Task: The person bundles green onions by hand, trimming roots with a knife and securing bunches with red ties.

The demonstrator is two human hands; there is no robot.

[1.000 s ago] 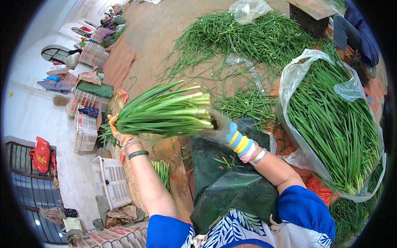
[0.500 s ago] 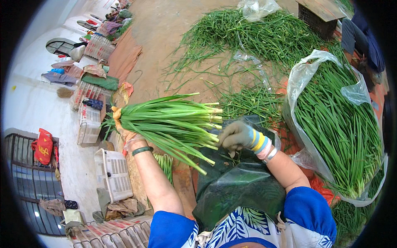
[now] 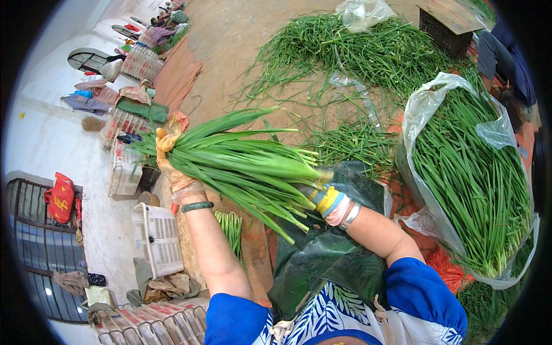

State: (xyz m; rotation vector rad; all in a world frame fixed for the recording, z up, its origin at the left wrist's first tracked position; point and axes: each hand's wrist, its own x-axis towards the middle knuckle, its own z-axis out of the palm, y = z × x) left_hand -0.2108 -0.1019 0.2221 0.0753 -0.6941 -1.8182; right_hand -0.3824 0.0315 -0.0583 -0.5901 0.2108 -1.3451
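My left hand [image 3: 167, 150], in an orange-yellow glove, grips a bunch of green chives [image 3: 247, 158] around its leafy part. The pale stem ends fan out to the right, above my lap. At those ends is my right hand [image 3: 322, 197], in a grey glove with blue and yellow bands at the cuff. Stems cover its fingers, and motion smears part of it, so its grip does not show. A dark green plastic apron [image 3: 328, 259] lies over my lap. Beside my left forearm stands another bundle of chives [image 3: 230, 227].
At the right, a clear plastic bag [image 3: 409, 132] is full of long chives. Loose green trimmings [image 3: 345, 52] are heaped on the floor ahead, near a dark crate [image 3: 443, 34]. A white plastic basket [image 3: 164, 241] stands at the left. A person's leg [image 3: 494, 54] shows at the far right.
My right hand has moved left and in behind the stem ends. The bunch has spread wider, its upper leaves raised, and my left hand has lifted slightly.
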